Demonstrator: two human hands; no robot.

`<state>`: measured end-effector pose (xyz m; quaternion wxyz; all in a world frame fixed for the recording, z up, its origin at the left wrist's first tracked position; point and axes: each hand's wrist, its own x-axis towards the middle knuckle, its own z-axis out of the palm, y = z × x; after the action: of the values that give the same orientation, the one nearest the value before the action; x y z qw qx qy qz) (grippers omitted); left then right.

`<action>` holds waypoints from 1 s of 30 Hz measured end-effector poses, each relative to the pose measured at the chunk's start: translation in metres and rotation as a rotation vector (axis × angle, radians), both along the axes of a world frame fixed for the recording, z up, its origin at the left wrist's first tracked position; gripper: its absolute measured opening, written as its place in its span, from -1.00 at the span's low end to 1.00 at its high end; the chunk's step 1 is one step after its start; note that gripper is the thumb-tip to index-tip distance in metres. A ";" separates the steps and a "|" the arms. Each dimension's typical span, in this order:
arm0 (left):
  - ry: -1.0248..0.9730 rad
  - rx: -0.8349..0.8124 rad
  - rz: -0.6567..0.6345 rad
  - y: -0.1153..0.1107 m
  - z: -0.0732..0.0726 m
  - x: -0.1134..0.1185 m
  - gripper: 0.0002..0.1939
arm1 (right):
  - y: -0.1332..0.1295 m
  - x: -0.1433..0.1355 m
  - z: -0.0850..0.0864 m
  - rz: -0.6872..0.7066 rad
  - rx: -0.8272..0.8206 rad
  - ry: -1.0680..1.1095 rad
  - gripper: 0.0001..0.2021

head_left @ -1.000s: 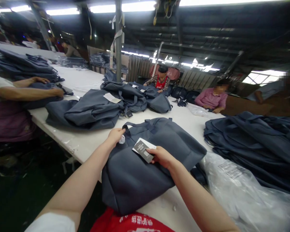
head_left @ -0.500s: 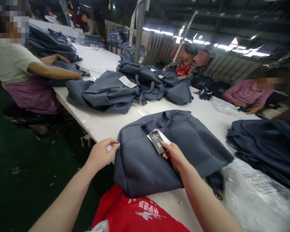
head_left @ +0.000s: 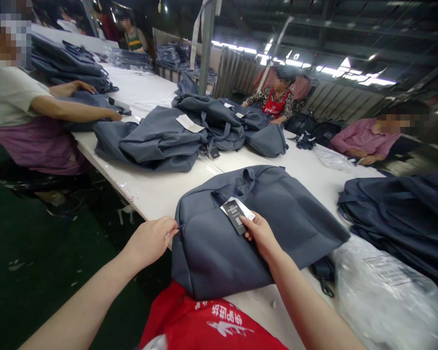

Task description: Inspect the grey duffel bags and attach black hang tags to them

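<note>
A blue-grey backpack (head_left: 219,253) lies flat on the white table in front of me, its handle loop at the top. My right hand (head_left: 257,233) pinches the black and white hang tags (head_left: 235,216) over the middle of the bag. At the bag's left edge, my left hand (head_left: 155,238) is closed, fingertips pressed together by the end of the zipper (head_left: 182,232). What those fingertips hold is too small to make out.
Behind lies a heap of similar bags (head_left: 160,141). More dark bags (head_left: 397,214) and a clear plastic bag (head_left: 390,282) are on the right. A person at the left handles another bag; two people sit across the table (head_left: 131,187).
My left hand has turned and closed more tightly at the zipper end; the pale plastic seen under it earlier is mostly out of sight. My right hand still holds the tags.
</note>
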<state>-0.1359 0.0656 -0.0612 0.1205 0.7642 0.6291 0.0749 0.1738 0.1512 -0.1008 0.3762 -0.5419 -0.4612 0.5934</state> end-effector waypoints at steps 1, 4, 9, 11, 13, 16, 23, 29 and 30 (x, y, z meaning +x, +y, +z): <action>0.050 0.004 -0.015 -0.007 -0.001 -0.001 -0.77 | 0.000 -0.001 0.000 -0.004 0.000 -0.002 -0.50; 0.191 -0.012 -0.082 -0.033 -0.010 0.005 -0.72 | -0.001 -0.003 0.000 -0.007 -0.011 -0.004 -0.44; 0.239 -0.061 -0.058 -0.065 -0.025 0.021 -0.62 | -0.005 -0.005 -0.002 0.047 0.008 0.015 -0.32; 0.100 -0.021 0.030 -0.065 -0.028 0.016 -0.69 | -0.005 -0.005 -0.004 0.051 0.019 0.022 -0.34; -0.103 0.064 0.174 -0.056 -0.031 -0.002 -0.68 | -0.005 -0.004 -0.006 0.044 0.020 0.017 -0.36; -0.384 0.117 0.492 -0.031 -0.038 -0.040 -0.61 | -0.005 -0.004 -0.007 0.041 0.042 -0.022 -0.40; -0.635 -0.051 0.469 0.034 -0.047 -0.032 -0.38 | -0.011 -0.007 -0.004 0.086 0.098 -0.166 -0.52; -0.372 0.217 0.303 0.025 0.010 0.070 -0.55 | -0.022 0.008 -0.014 0.033 0.165 -0.138 -0.59; -0.241 0.338 0.257 0.015 0.021 0.086 -0.54 | -0.025 0.013 -0.017 0.026 0.162 -0.113 -0.60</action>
<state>-0.0496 0.0805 -0.0398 0.0548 0.6727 0.6808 0.2846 0.1870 0.1261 -0.1179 0.3847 -0.5362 -0.5352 0.5274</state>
